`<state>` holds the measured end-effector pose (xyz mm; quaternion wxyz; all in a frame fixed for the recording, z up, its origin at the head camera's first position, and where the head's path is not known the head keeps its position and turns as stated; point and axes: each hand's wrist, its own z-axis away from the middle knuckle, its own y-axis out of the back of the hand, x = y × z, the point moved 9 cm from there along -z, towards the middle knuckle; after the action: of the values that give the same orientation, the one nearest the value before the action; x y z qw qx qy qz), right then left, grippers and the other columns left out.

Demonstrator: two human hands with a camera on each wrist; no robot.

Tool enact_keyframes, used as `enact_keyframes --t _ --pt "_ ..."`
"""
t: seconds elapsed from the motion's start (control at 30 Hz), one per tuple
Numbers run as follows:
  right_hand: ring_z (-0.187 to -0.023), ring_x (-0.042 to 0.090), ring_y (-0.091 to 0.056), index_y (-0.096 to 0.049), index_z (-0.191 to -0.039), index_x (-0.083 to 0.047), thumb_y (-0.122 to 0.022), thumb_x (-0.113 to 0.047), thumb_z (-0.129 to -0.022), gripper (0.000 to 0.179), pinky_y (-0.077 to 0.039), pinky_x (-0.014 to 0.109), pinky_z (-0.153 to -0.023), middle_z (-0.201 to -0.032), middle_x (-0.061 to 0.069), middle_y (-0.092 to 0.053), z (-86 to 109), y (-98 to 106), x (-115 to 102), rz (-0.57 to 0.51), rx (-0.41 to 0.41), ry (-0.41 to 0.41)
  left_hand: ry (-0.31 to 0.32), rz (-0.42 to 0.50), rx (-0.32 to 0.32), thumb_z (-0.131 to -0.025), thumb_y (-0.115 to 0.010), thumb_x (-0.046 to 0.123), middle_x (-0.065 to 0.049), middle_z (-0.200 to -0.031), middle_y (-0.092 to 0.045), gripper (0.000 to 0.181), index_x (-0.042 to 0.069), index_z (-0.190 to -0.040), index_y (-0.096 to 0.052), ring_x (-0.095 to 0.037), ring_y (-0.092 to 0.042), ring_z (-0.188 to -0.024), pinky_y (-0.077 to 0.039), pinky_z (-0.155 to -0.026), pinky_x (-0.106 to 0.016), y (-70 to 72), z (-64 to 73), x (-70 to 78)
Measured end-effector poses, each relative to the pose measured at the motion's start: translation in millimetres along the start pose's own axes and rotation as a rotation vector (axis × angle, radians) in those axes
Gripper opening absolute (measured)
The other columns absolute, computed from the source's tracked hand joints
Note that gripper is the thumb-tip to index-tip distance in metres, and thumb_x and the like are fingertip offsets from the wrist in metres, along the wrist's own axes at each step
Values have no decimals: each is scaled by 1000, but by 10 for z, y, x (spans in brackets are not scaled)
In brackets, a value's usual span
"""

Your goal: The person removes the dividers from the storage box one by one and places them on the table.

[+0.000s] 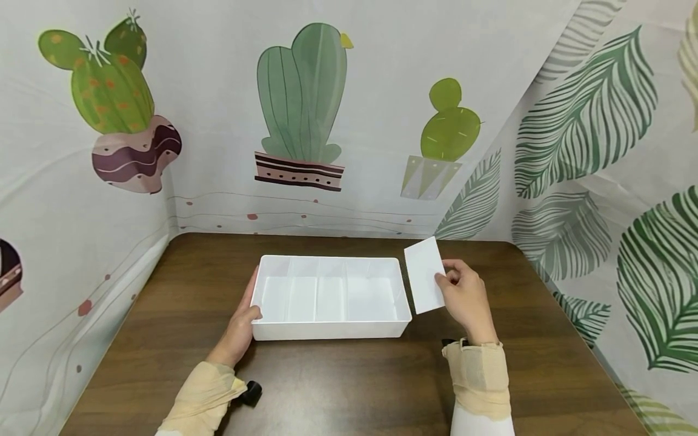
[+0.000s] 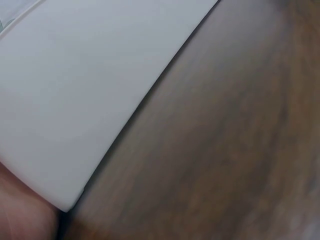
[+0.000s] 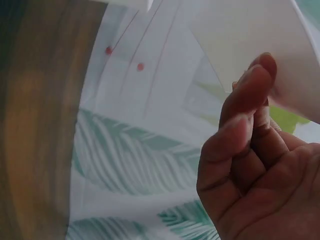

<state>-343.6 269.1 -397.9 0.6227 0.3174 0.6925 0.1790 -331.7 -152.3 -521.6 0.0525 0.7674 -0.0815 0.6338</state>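
A white rectangular organizer box (image 1: 331,330) lies on the table, with thin upright partitions splitting it into several compartments; the rightmost is the widest. My left hand (image 1: 238,327) grips its left end, thumb at the front-left corner and fingers along the outer side. In the left wrist view, the box's smooth wall (image 2: 95,85) fills the upper left, and part of the hand (image 2: 25,212) shows at its corner. Just right of the box, my right hand (image 1: 466,297) pinches a flat white divider panel (image 1: 424,275) by its right edge, holding it tilted. Thumb and fingertips meet at the panel (image 3: 290,55) in the right wrist view.
The brown wooden table (image 1: 349,387) extends on all sides of the box. Behind it hangs a white cloth (image 1: 218,151) printed with cacti, and leaf-patterned cloth (image 1: 578,151) runs along the right. A small black object (image 1: 251,393) shows beside the left wrist's wrapping.
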Motion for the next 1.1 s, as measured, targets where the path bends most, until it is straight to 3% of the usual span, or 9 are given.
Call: enact_keyframes --t 0.17,0.47,0.77,1.1 --pt "-64 17 -48 -61 -131 4 -59 -14 -98 38 -41 31 -61 -74 3 -57 -36 -26 225 20 -69 -66 5 -8 -13 -76 -28 -11 4 -176 8 103 23 -168 2 -23 8 -159 -18 -108 -3 -7 9 -15" --pt "-79 21 -62 -59 -131 9 -64 -13 -96 41 -49 31 -66 -95 17 -70 -70 -304 485 47 -235 -119 -1 4 -12 -77 -28 -11 4 -176 7 102 23 -169 1 -19 6 -159 -18 -108 -4 -13 -4 -3" --pt "-87 24 -67 -60 -130 8 -68 -13 -94 42 -52 31 -70 -103 21 -73 -95 -494 669 78 -275 -156 -20 4 -13 -77 -26 -13 -1 -176 9 100 17 -168 3 -26 8 -159 -17 -109 -4 -16 -20 0" --pt "-81 23 -67 -61 -127 8 -70 -13 -94 40 -52 32 -66 -98 20 -73 -102 -643 664 108 -314 -144 -19 9 -5 -77 -26 -12 1 -176 8 100 20 -169 2 -17 4 -158 -18 -109 -4 -3 -14 -8"
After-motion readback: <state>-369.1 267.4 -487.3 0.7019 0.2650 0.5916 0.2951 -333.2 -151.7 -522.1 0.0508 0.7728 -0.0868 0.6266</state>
